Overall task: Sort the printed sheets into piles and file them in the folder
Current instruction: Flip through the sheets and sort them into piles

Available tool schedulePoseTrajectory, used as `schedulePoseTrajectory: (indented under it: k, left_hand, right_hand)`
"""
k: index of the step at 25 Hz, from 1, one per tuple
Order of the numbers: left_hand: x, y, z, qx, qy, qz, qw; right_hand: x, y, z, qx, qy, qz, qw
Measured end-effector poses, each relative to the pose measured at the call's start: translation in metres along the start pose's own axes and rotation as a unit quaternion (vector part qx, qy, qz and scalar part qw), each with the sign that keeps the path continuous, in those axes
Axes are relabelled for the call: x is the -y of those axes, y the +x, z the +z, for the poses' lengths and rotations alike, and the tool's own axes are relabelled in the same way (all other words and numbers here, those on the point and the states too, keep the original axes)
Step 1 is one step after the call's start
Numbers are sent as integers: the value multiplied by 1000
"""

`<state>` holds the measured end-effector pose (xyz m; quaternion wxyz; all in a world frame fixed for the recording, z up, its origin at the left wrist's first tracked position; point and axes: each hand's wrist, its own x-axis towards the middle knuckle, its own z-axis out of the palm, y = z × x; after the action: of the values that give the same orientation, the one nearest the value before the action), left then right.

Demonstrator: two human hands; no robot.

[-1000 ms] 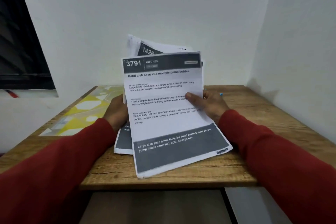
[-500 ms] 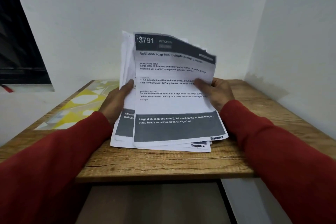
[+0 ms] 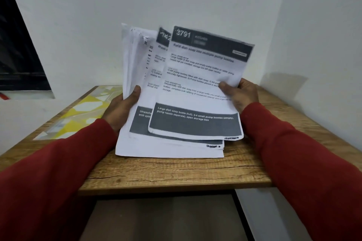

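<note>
Two hands share the load: right hand (image 3: 238, 94) pinches the top sheet (image 3: 199, 84), left hand (image 3: 122, 105) grips the fanned stack (image 3: 141, 76), whose loose pages may slip onto the bench (image 3: 166, 172).

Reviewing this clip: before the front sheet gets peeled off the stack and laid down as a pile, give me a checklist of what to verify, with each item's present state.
1. Right hand pinches the front printed sheet headed 3791: ok.
2. Left hand grips the remaining stack of white printed sheets: ok.
3. Front sheet fanned apart from the sheet behind: ok at the top; cannot tell at the bottom.
4. Heading legible for sorting: ok, it reads KITCHEN.
5. Bare space on the wooden tabletop for a pile: ok.
6. Folder within reach: cannot tell; the yellow-and-white patterned flat item at left may be it.
</note>
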<state>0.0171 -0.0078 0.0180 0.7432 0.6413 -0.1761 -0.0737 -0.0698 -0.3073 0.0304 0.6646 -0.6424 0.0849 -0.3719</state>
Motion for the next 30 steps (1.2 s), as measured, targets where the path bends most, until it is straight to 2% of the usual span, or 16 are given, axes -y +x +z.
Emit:
schedulePoseTrajectory:
  k: [3,5,14,17,20,22,26,28,30]
  left_hand:
    - [2,3,-4,-11,12,11,1000]
    - [3,5,-4,-23,20,13,999]
    - [5,7,-8,-24,40,16,999]
    - [5,8,-9,-30,42,16,999]
    - [6,9,-10,-25,40,19,999]
    - [5,10,-11,-25,41,19,999]
    - [0,10,-13,-44,53,22,997]
    - [-5,9,-16,-58,63,26,996]
    - [-8,10,-21,-70,66,26,995]
  right_hand:
    - [11,10,-24,-88,31,-10,996]
    - [14,17,-38,-118,70,1,990]
    - [12,31,-56,-131,214,79,965]
    - [7,38,-60,-149,216,92,961]
    - [6,39,-62,-122,209,111,964]
    - [9,38,-61,-65,165,132,975]
    - [19,35,-71,42,-13,119,992]
    - [25,38,-94,78,-113,119,983]
    - [36,42,-121,99,-243,124,957]
